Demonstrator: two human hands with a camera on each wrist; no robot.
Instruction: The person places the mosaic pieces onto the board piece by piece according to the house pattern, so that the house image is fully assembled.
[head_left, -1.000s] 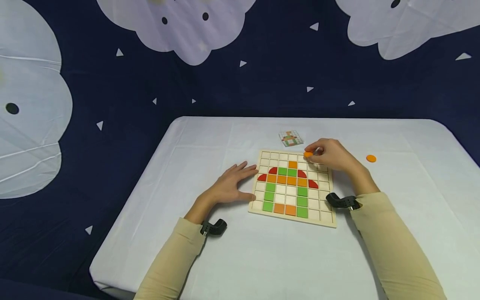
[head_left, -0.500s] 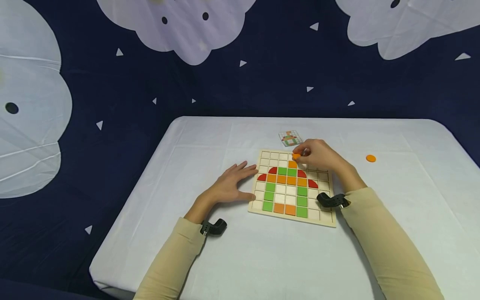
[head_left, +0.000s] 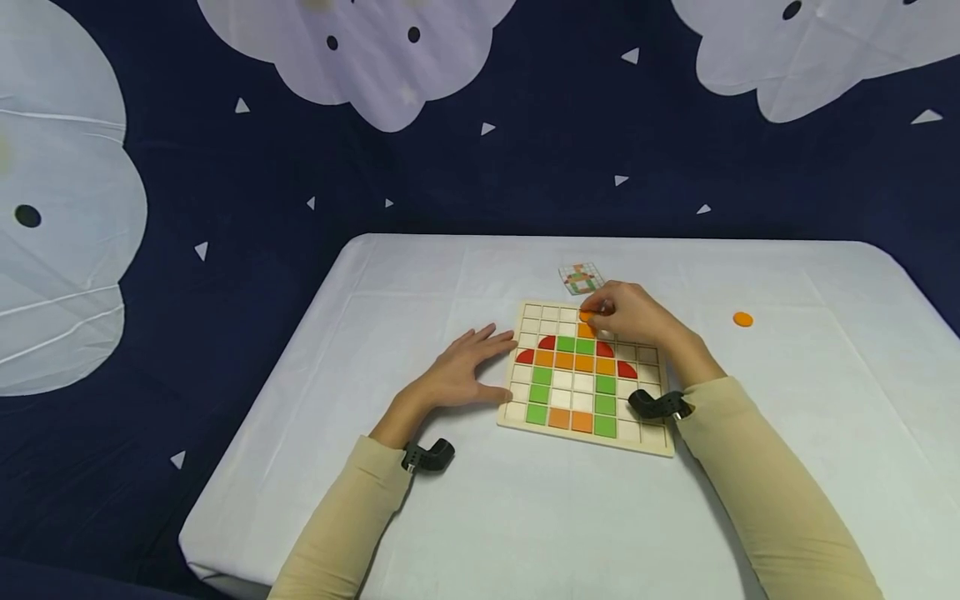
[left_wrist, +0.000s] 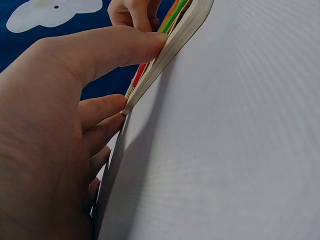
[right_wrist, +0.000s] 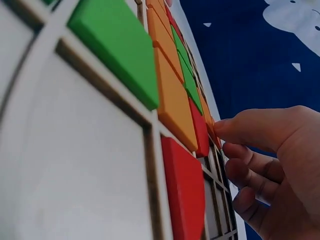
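A wooden grid board (head_left: 585,440) lies on the table, its squares partly filled with green and orange square tiles and red quarter-round tiles (head_left: 627,369). My right hand (head_left: 637,312) pinches an orange piece (head_left: 585,317) between thumb and fingertips, at the board's far row just above an orange square tile (head_left: 586,331). In the right wrist view, the thumb of the right hand (right_wrist: 280,160) bends in over the far squares. At the board's left edge, my left hand (head_left: 457,371) rests with fingers spread, thumb and fingertips touching the rim (left_wrist: 170,56).
A small printed pattern card (head_left: 581,277) lies behind the board. To the right, a round orange piece (head_left: 742,319) sits on the white tablecloth (head_left: 795,400). A dark blue curtain (head_left: 420,175) with clouds hangs behind the table.
My right hand has moved left along the board's far edge with the orange piece, down to the spot above the orange square tile. The left hand has stayed in place.
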